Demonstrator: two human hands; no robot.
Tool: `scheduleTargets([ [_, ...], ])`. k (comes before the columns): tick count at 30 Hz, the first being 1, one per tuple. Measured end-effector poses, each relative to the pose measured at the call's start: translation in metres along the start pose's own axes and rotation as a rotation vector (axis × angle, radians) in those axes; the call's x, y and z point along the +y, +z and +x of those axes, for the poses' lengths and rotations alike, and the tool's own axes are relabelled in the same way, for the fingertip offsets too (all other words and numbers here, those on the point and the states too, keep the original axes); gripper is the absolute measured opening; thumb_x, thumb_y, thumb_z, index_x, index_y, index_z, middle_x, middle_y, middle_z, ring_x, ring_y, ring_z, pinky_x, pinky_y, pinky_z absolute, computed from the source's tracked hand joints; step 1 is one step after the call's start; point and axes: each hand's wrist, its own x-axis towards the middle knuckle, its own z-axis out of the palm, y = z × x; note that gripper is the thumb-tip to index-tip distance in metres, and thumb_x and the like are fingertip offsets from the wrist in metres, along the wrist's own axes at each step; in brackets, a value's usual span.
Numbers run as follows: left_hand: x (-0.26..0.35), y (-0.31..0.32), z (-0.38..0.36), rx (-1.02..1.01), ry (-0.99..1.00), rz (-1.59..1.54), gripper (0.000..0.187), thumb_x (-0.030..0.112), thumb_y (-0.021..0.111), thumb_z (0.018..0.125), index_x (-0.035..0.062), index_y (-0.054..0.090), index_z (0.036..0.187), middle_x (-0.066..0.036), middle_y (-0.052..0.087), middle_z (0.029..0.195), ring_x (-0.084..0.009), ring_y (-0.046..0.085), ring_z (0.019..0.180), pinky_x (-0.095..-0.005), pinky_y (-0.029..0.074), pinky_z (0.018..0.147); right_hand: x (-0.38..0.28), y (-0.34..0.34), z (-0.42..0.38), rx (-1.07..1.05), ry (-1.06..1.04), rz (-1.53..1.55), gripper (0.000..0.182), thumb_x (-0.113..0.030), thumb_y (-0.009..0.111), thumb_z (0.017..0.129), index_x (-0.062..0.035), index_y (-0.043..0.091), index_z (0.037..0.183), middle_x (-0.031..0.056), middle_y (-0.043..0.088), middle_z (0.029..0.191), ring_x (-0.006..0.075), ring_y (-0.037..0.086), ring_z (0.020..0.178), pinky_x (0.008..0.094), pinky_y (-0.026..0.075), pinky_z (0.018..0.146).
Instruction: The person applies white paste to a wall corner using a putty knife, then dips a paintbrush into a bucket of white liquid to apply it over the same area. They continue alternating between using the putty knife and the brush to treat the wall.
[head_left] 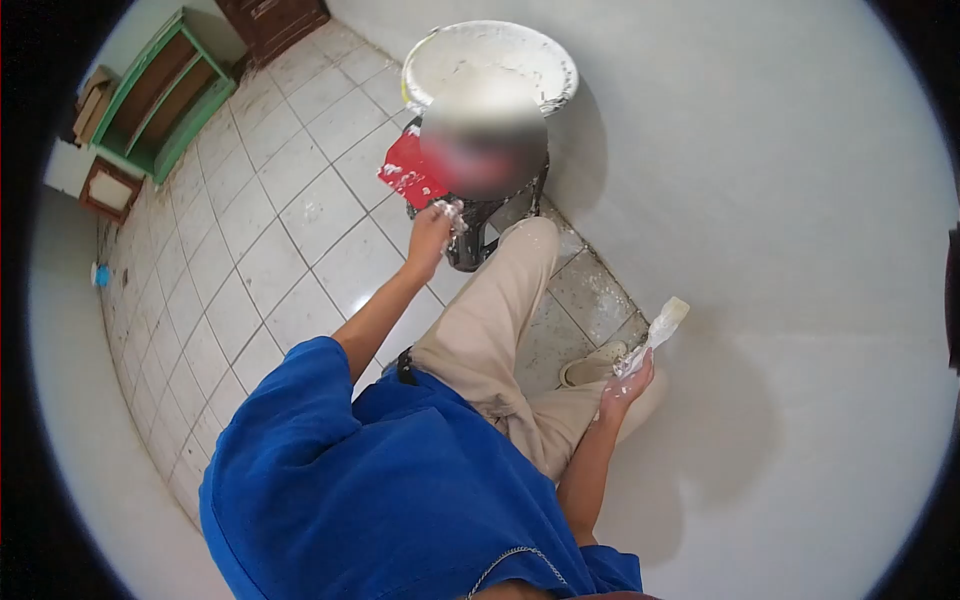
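Note:
My left hand point(430, 240) is closed at the lower edge of a flat red board point(410, 172), with white paste on its fingers. The board has white smears, and a blurred patch hides its right part. My right hand point(627, 388), lower right by the wall, grips a paste-covered scraper point(668, 318), its pale, wide end pointing up and away. Beyond the red board, a round white tub point(420, 72) with paste on its rim and inside rests on a dark stand point(466, 240), partly hidden by the blur.
A smooth pale wall point(800, 200) runs along the right side. Grey-white floor tiles point(290, 230) have dark joints and paste spots. At the far left are a green shelf unit point(150, 100), a brown-framed piece point(110, 190) and a small blue object point(100, 275). My bent knee point(530, 240) is near the stand.

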Motion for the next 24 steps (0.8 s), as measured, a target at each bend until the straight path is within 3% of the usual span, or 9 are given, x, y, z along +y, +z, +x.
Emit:
scheduleTargets([
  [3,-0.001,-0.019,-0.008,0.074,-0.079,-0.24,0.018,0.025,0.05,0.088,0.008,0.054,0.087,0.001,0.055,0.072,-0.0096,0.055,0.068,-0.0264,0.045,0.068,0.009,0.001,0.003,-0.145,0.057,0.044,0.03,-0.025,0.054,0.085,-0.0023,0.05,0.104,0.0053,0.052,0.095,0.0173,0.052,0.084,0.028,0.043,0.068],
  [7,-0.046,-0.035,-0.001,-0.033,-0.211,-0.346,0.028,0.033,0.049,0.086,0.0127,0.047,0.106,-0.001,0.053,0.092,-0.0128,0.055,0.083,-0.0305,0.045,0.072,0.033,0.024,0.009,-0.194,0.012,0.018,0.031,-0.025,0.051,0.086,-0.0023,0.051,0.107,0.0066,0.053,0.1,0.0168,0.052,0.089,0.0285,0.042,0.07],
  [8,-0.058,-0.038,0.003,-0.089,-0.232,-0.331,0.035,0.034,0.047,0.085,0.0147,0.043,0.115,-0.001,0.049,0.103,-0.0146,0.054,0.089,-0.0331,0.045,0.075,0.039,0.031,0.011,-0.194,0.017,0.013,0.031,-0.025,0.051,0.086,-0.0021,0.051,0.108,0.0069,0.053,0.101,0.017,0.052,0.089,0.0287,0.042,0.071],
  [10,-0.077,-0.036,0.014,-0.062,-0.277,-0.361,0.036,0.032,0.048,0.084,0.0137,0.039,0.114,-0.001,0.047,0.109,-0.0153,0.054,0.089,-0.0358,0.045,0.074,0.047,0.048,0.009,-0.22,0.015,0.04,0.032,-0.024,0.052,0.086,-0.0014,0.051,0.108,0.0077,0.052,0.103,0.0181,0.052,0.091,0.0292,0.042,0.074],
  [12,-0.09,-0.033,0.029,-0.073,-0.35,-0.365,0.04,0.034,0.048,0.084,0.0133,0.033,0.116,-0.002,0.043,0.115,-0.018,0.049,0.099,-0.0396,0.044,0.075,0.045,0.072,-0.004,-0.155,0.016,0.053,0.023,-0.026,0.052,0.086,-0.0056,0.052,0.098,0.004,0.053,0.09,0.0148,0.052,0.077,0.0271,0.04,0.061],
  [13,-0.103,-0.033,0.038,-0.06,-0.352,-0.376,0.041,0.035,0.049,0.084,0.0147,0.036,0.118,-0.002,0.043,0.115,-0.0177,0.048,0.101,-0.0404,0.044,0.077,0.044,0.081,-0.011,-0.117,0.017,0.065,0.02,-0.026,0.052,0.086,-0.0076,0.053,0.093,0.0022,0.054,0.083,0.0132,0.052,0.07,0.0261,0.04,0.055],
  [18,-0.097,-0.015,0.067,0.143,-0.406,-0.313,0.047,0.04,0.053,0.082,0.019,0.042,0.122,-0.001,0.042,0.121,-0.0173,0.04,0.11,-0.0454,0.04,0.083,0.056,0.08,-0.01,-0.196,0.061,-0.042,0.025,-0.022,0.057,0.084,-0.0035,0.053,0.099,0.0033,0.055,0.09,0.0137,0.053,0.078,0.0263,0.042,0.063],
  [21,-0.091,-0.013,0.085,0.081,-0.363,-0.276,0.073,0.043,0.068,0.068,0.0098,0.033,0.123,-0.008,0.045,0.118,-0.0231,0.04,0.111,-0.0485,0.039,0.082,0.056,0.096,-0.012,-0.294,0.046,-0.122,0.021,-0.017,0.059,0.083,-0.0023,0.055,0.097,0.0024,0.055,0.088,0.0116,0.053,0.079,0.0245,0.042,0.064],
  [24,-0.081,0.0,0.092,0.173,-0.341,-0.253,0.065,0.034,0.069,0.07,0.0094,0.036,0.12,-0.008,0.05,0.113,-0.0239,0.048,0.104,-0.0503,0.038,0.082,0.042,0.133,-0.022,-0.43,0.007,-0.266,0.016,-0.013,0.058,0.083,-0.0013,0.057,0.095,0.002,0.057,0.086,0.0086,0.052,0.077,0.0219,0.04,0.062],
])
